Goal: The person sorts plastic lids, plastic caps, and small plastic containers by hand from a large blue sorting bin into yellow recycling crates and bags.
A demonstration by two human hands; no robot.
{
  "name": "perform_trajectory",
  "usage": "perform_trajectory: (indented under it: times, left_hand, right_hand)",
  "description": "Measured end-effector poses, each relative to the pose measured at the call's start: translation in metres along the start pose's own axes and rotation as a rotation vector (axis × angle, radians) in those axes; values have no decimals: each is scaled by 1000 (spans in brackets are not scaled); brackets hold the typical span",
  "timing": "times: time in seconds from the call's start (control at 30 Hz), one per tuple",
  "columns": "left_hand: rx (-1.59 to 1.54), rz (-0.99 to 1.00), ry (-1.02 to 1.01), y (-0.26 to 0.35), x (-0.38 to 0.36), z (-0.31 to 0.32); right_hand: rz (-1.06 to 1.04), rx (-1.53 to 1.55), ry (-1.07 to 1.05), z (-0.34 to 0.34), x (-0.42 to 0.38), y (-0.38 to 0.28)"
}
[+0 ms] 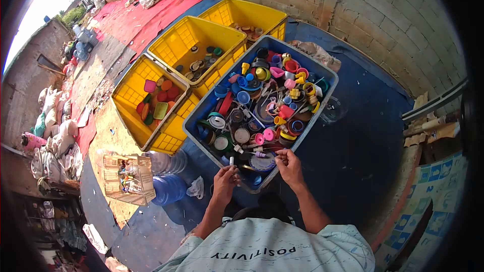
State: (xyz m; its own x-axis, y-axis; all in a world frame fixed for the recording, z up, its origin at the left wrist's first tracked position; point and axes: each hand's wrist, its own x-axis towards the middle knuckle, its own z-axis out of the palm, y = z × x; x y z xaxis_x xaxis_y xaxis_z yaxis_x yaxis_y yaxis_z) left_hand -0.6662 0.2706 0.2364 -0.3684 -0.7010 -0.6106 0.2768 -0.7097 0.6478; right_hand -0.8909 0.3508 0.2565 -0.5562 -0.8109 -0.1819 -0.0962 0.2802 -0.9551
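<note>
- From where I stand, it turns on the white piece (232, 161): it sits at the tips of the left hand (225, 178), its long axis pointing away from the body.
- The left fingers look pinched on its lower end; the right hand (290, 166) is well off to the right of it, so the left is nearer.
- The piece is over the near-left edge of the tub (330, 77), just inside the rim.
- The right fingers are bunched together by the tub's near-right rim; I can't tell whether anything is between them.
- A blue lid (262, 162) lies in the tub between the two hands, nearer the right one.
- Count: one white piece in the fingers, two hands, one tub.
- The caps (243, 97) in the tub are too many and too jumbled to count.
- Beyond the tub and to its left: three yellow crates (174, 138) in a row, each with some pieces inside.
- Left of the person: one cream basket (146, 184), one blue jug (169, 191), one clear jug (169, 162), one crumpled bag (195, 187).
</note>
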Motion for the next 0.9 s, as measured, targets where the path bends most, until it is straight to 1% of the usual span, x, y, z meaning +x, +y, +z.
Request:
perform_trajectory:
  times: [0.03,0.1,0.13,0.23,0.3,0.33,0.43,0.57,0.73,0.87,0.9]
  left_hand:
    - [-43,34,40,-4,-4,-1]
    - [-126,99,124,-9,-15,-12]
    - [-150,118,197,-13,-20,-20]
    - [-185,172,347,-25,-33,-36]
    - [-195,182,398,-32,-37,-41]
    - [-200,187,420,-32,-36,-43]
    - [-139,192,453,-31,-28,-41]
    - [-187,233,429,-17,-12,-43]
    - [-261,282,506,-2,3,-67]
    - [-241,301,532,9,16,-83]
    - [-222,317,531,11,22,-87]
  right_hand:
    - [13,-2,18,-2,18,0]
    - [-62,37,-33,9,55,8]
    - [-99,-2,-83,18,73,8]
    - [-22,96,-269,57,108,-8]
    - [-182,-7,-322,90,132,10]
    - [-221,-69,-318,105,138,10]
    - [-251,-233,-295,139,153,7]
    - [-206,-266,-320,166,162,-14]
    - [-355,-428,-239,198,178,-1]
    - [-303,-454,-249,202,181,1]
    - [-254,-426,-271,201,179,-1]
